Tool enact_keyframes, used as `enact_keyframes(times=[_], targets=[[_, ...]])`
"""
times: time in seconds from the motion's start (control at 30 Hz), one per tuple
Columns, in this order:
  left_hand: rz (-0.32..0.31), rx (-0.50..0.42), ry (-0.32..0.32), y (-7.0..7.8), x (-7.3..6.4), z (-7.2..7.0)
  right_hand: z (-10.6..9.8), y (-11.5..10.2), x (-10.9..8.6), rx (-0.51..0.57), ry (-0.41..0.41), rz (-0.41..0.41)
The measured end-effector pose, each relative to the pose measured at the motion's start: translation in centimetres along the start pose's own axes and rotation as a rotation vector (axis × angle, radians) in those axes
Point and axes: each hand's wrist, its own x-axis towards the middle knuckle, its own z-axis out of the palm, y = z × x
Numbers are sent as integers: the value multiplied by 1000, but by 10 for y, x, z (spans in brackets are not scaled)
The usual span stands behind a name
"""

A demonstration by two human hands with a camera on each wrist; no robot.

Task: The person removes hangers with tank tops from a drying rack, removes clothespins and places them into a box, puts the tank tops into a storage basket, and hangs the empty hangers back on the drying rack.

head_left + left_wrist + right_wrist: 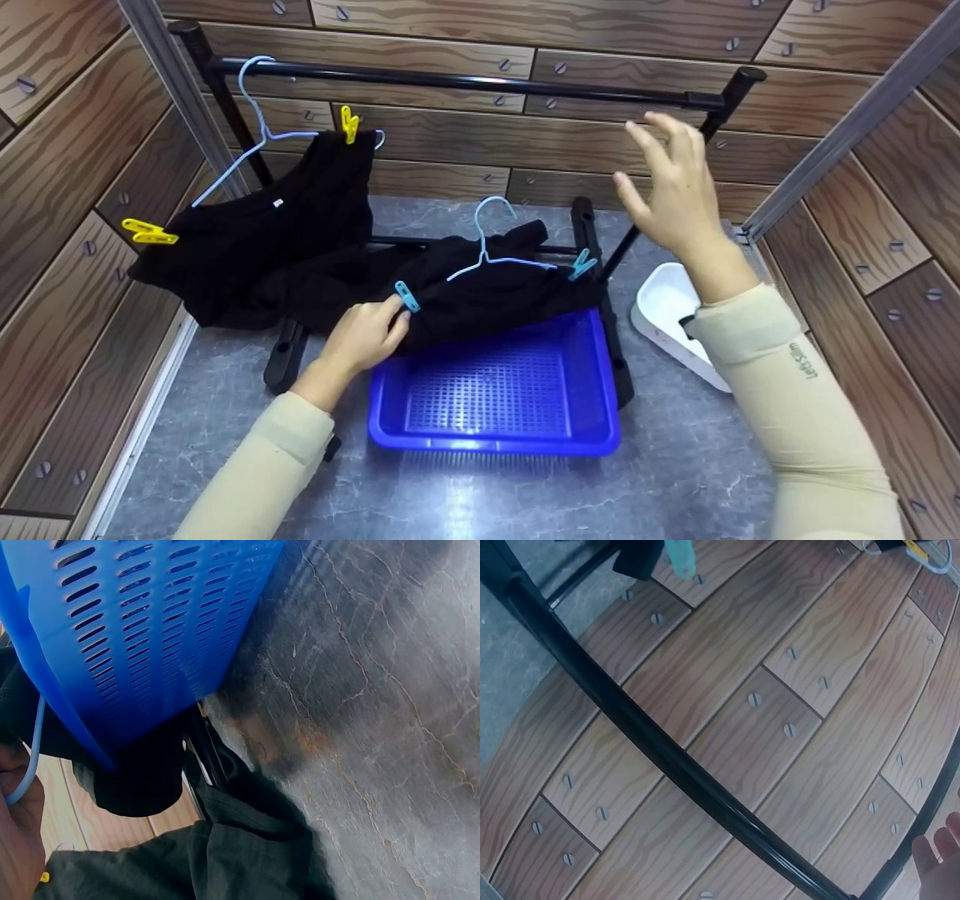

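Note:
My left hand [361,335] grips the left end of a light blue clothes hanger [484,255], beside a blue clothespin [407,296]. In the left wrist view, the blue hanger [35,746] passes between the fingers at the left edge. Black clothing [495,300] hangs from this hanger, with a second blue clothespin [582,264] at its right end. My right hand [675,191] is raised near the rack's right end, fingers spread and holding nothing. Another black garment [270,232] hangs at left on a blue hanger [259,112], with yellow clothespins [150,232] at its shoulders.
A black rack with a horizontal rail [465,81] spans the back. Beneath the clothing sits a blue perforated basket [495,445] on the grey marbled floor [675,472]. To its right is a white container [651,322], partly behind my right forearm. Wood-patterned walls surround the area.

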Motion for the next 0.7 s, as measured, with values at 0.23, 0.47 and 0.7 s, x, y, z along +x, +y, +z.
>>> enact_keyframes(times=[0.23,0.47,0.7], targets=[[2,2,-7,1,-1,0,12,-1,-18,15,-21,-14],[8,19,-4,0,-1,-1,25,2,-35,45,-58,5],[10,45,-10,0,-1,-1,39,5,-49,72,-89,23]])
